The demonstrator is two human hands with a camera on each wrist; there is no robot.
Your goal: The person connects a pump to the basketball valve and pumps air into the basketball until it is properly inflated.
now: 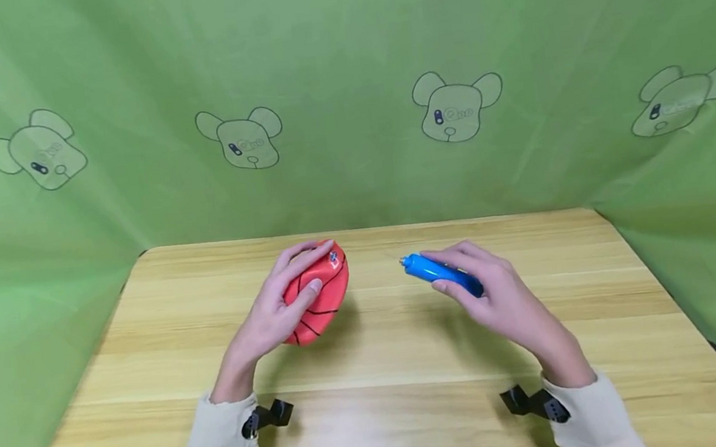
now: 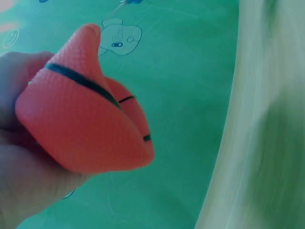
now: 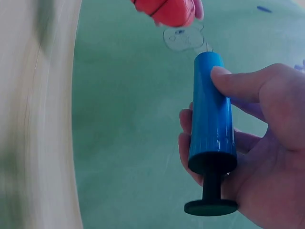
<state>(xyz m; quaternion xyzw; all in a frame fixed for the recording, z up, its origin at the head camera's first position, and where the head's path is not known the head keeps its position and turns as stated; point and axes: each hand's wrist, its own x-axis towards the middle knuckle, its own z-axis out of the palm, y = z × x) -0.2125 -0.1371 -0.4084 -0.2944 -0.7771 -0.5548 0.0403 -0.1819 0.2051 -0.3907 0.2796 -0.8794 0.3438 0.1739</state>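
A limp, folded red ball [image 1: 324, 306] with black lines, like a deflated basketball, is in my left hand [image 1: 272, 311]. The thumb lies across its near face and the fingers go behind it. Its pale valve spot shows near the top. In the left wrist view the ball [image 2: 90, 119] looks dented and creased. My right hand [image 1: 497, 292] grips a blue hand pump [image 1: 434, 268], its thin metal tip pointing left toward the ball. The right wrist view shows the pump's blue barrel [image 3: 209, 109] and black T-shaped handle [image 3: 211, 206]. Ball and pump are apart, both above the table.
The light wooden table [image 1: 381, 414] spreads beneath both hands. Behind it and at the sides hangs a green curtain [image 1: 336, 47] printed with bear heads. Black straps with small devices sit on both wrists.
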